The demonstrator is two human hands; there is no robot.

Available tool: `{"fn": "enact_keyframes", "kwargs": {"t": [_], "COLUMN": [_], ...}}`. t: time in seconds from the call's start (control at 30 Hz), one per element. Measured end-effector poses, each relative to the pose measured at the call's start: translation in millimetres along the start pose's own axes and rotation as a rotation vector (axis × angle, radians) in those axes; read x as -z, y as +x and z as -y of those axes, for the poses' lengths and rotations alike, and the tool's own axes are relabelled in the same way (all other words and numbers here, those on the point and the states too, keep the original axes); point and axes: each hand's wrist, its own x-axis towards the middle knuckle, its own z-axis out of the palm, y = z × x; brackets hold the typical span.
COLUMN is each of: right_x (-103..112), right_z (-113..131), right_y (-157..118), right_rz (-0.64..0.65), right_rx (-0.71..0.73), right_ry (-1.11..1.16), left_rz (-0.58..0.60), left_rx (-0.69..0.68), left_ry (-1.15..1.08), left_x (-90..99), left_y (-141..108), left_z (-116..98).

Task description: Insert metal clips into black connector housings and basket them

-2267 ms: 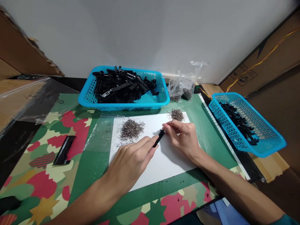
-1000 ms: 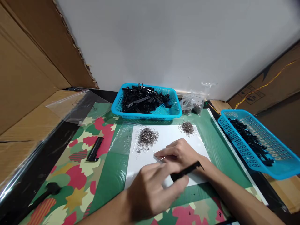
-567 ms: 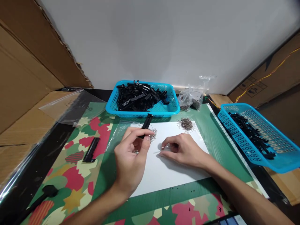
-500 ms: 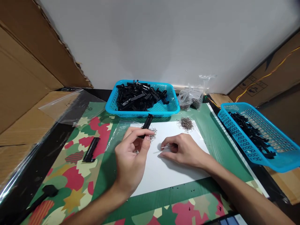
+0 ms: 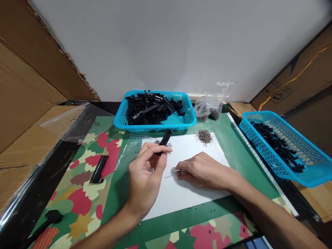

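- The carton [image 5: 278, 90] on the right bears printed handling symbols in boxes; they are too small and oblique to make out fully, and no brand can be read.
- A pale label [image 5: 214, 103] shows on one of the small clear bags [image 5: 202, 110] behind the white sheet [image 5: 186, 195]; its lettering is too fine to read.
- Dark marks show at the large clear bag [image 5: 74, 121] on the left, also illegible.
- The left hand [image 5: 146, 171] holds a slim black part [image 5: 166, 137] between thumb and fingers, raised and tilted over the sheet; the fingers cover its lower end.
- The right hand [image 5: 201, 170] is pinched narrow around a thin metal rod [image 5: 177, 170], low over the sheet; only the rod's tip shows, the rest being hidden in the grip.
- The left hand and its black part hide much of one pile of small wires [image 5: 157, 141]; the other wire pile [image 5: 204, 136], near the far right corner of the sheet, is in full view.
- Black pieces overlap in the left blue basket [image 5: 155, 128] and right blue basket [image 5: 308, 182], too tangled to count.
- A black tool [image 5: 53, 217] at lower left is cut off by the picture's edge.
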Motion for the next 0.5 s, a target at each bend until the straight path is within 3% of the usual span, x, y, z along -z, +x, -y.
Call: {"fn": "enact_keyframes", "kwargs": {"t": [0.13, 0.23, 0.37, 0.5], "right_x": [-5, -7, -2, 4], "right_z": [1, -3, -9, -6], "right_y": [-4, -6, -9, -10], "right_rz": [0.001, -0.007, -0.142, -0.396], "right_rx": [0.045, 0.027, -0.044, -0.064], "right_ry": [-0.121, -0.067, 0.261, 0.666], "left_rz": [-0.002, 0.015, 0.059, 0.298], "left_rx": [0.033, 0.071, 0.083, 0.090], "left_ry": [-0.011, -0.042, -0.046, -0.023], "left_x": [1.6, 3.0, 3.3, 0.5], "left_y": [0, -1, 0, 0], "left_z": [2, 2, 2, 3]}}
